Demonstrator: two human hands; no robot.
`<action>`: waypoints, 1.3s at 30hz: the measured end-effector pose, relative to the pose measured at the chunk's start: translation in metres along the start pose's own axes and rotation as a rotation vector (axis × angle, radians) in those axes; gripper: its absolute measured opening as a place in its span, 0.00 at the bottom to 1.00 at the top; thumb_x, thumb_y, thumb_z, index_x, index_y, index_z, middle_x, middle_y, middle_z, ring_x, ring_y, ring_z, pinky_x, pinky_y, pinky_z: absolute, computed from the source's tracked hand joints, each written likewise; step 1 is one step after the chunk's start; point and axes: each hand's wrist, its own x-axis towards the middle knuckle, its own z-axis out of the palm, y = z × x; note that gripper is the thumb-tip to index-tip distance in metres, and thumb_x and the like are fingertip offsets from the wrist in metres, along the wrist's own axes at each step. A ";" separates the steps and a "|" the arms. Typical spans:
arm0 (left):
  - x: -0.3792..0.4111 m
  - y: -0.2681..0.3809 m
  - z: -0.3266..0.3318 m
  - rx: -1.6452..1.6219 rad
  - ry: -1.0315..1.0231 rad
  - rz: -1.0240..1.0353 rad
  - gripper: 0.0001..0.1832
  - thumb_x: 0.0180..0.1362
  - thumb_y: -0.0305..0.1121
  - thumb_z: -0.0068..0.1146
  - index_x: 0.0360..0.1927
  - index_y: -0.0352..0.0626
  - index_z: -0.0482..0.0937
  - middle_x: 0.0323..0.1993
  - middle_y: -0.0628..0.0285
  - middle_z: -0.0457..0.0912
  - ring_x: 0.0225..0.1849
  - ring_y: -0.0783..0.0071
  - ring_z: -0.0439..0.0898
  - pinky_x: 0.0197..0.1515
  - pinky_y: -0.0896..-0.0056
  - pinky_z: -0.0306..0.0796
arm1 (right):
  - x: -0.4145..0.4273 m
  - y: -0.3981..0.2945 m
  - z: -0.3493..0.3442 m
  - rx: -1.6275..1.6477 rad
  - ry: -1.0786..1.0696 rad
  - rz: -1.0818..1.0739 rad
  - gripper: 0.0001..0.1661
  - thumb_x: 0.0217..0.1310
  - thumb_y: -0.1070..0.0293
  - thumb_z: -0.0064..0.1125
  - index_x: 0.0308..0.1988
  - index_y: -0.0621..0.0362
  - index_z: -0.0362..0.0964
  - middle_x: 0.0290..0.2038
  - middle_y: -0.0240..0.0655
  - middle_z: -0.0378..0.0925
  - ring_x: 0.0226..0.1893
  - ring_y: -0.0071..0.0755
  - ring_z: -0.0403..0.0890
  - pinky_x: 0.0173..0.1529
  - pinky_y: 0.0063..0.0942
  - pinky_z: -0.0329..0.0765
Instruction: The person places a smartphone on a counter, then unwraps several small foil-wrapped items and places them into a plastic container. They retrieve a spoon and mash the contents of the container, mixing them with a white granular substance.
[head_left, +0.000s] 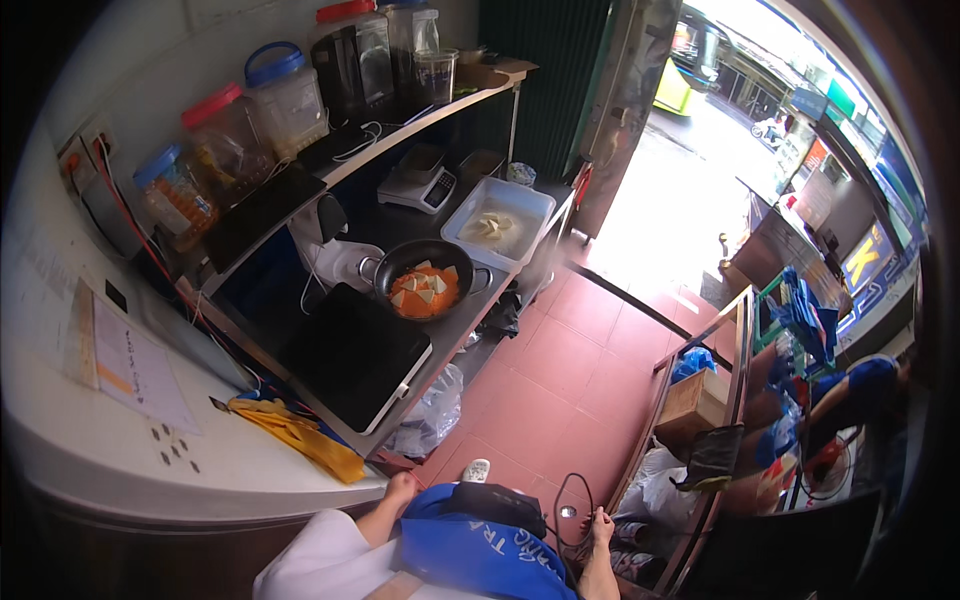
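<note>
My left hand (403, 488) hangs beside the front corner of the worktable, near a white appliance's rounded edge; its fingers are too small to judge. On the other side of my blue apron (480, 551), my right hand (602, 527) has its fingers bent close to a looped black cable (574, 475). Whether it grips the cable is unclear. Before me on the dark worktable (480, 309) stands a black two-handled pan (387, 268) with orange shreds and pale wedges inside. Next to it, a white tub (534, 240) has more pale wedges. Nearest me lies a flat black cooktop (356, 352).
A digital scale (411, 196) and a white stand mixer (337, 259) sit behind the pan. Lidded plastic jars (281, 105) line the shelf above. Yellow cloth (300, 442) hangs at left. A rack (739, 360) with a cardboard box (690, 405) stands right of the tiled floor (536, 390).
</note>
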 end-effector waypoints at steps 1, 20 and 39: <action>0.016 0.078 0.001 -0.090 0.016 0.141 0.14 0.58 0.41 0.54 0.39 0.42 0.80 0.35 0.54 0.84 0.39 0.59 0.83 0.42 0.61 0.74 | 0.017 0.004 -0.021 0.013 0.045 -0.020 0.25 0.67 0.48 0.50 0.28 0.59 0.73 0.19 0.37 0.76 0.13 0.33 0.77 0.16 0.31 0.75; 0.162 0.540 -0.008 -0.708 0.150 0.386 0.13 0.67 0.38 0.47 0.46 0.38 0.74 0.32 0.63 0.80 0.32 0.80 0.77 0.37 0.78 0.72 | 0.330 -0.603 0.352 0.035 -0.746 -0.654 0.15 0.69 0.61 0.50 0.44 0.63 0.73 0.33 0.40 0.81 0.29 0.27 0.81 0.32 0.20 0.72; 0.242 0.592 0.005 -0.831 0.456 -0.191 0.20 0.67 0.44 0.46 0.44 0.33 0.66 0.26 0.54 0.79 0.27 0.66 0.82 0.35 0.63 0.75 | 0.319 -0.658 0.647 -0.815 -1.347 -0.989 0.09 0.59 0.68 0.52 0.31 0.63 0.72 0.20 0.44 0.78 0.21 0.43 0.81 0.26 0.35 0.75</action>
